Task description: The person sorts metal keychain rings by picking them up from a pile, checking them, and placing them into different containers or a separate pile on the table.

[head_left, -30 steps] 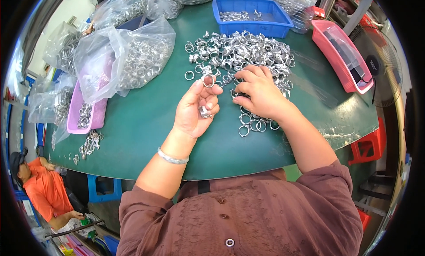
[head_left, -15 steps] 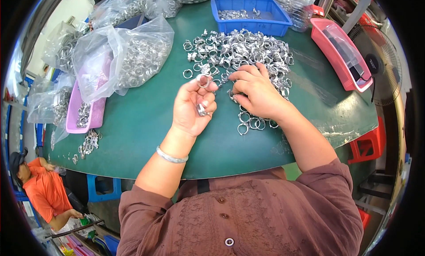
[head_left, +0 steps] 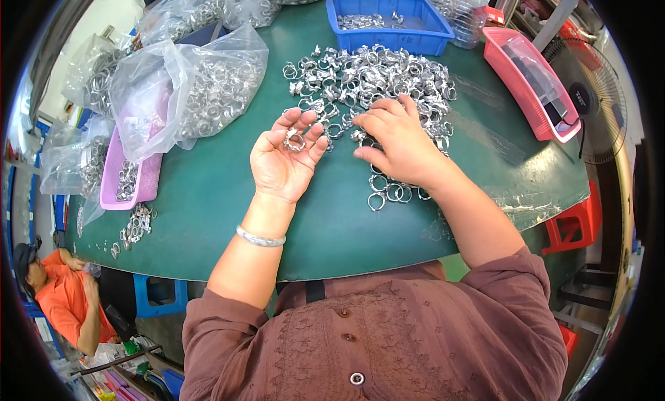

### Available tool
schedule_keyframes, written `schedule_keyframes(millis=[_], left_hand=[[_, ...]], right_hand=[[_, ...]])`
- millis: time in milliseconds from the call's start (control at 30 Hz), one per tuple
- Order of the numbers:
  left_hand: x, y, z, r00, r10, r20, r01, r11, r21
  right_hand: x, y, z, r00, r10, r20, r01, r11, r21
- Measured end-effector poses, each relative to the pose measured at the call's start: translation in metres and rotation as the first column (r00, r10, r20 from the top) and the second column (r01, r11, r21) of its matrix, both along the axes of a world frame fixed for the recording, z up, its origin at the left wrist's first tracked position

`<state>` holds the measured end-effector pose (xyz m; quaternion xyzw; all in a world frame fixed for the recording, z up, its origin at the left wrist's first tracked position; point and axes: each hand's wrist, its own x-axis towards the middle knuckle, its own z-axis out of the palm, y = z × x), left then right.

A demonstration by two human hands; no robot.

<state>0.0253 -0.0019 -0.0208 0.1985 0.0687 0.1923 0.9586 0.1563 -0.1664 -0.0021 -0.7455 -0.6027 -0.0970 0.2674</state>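
- Ring (head_left: 296,148): held in the loosely curled fingers of the upturned left hand (head_left: 282,167), above the tabletop (head_left: 339,228).
- Right hand (head_left: 403,146): fingers bent over the pile (head_left: 395,75) of rings, thumb apart; cannot tell if they grip one.
- Blue tray (head_left: 395,40): just beyond the pile.
- Bag (head_left: 222,89) of rings: left, partly over a purple basket (head_left: 148,182).
- Pink basket (head_left: 514,96): right.
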Motion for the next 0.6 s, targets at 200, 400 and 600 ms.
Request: schedule_keyframes(millis=[200, 400, 600], left_hand=[[0.000, -0.002, 0.002, 0.979, -0.005, -0.205, 0.032, 0.991, 0.130], [0.001, -0.011, 0.005, 0.946, 0.048, -0.321, 0.051, 0.955, 0.292], [-0.001, -0.022, 0.010, 0.947, -0.028, -0.321, 0.169, 0.893, 0.418]], right_hand=[[-0.006, 0.005, -0.003, 0.992, -0.094, 0.082, 0.100, 0.993, -0.070], [0.000, 0.005, -0.003, 0.995, -0.059, -0.083, 0.067, 0.994, 0.091], [0.001, 0.004, 0.010, 0.912, 0.260, -0.318, -0.107, 0.897, 0.428]])
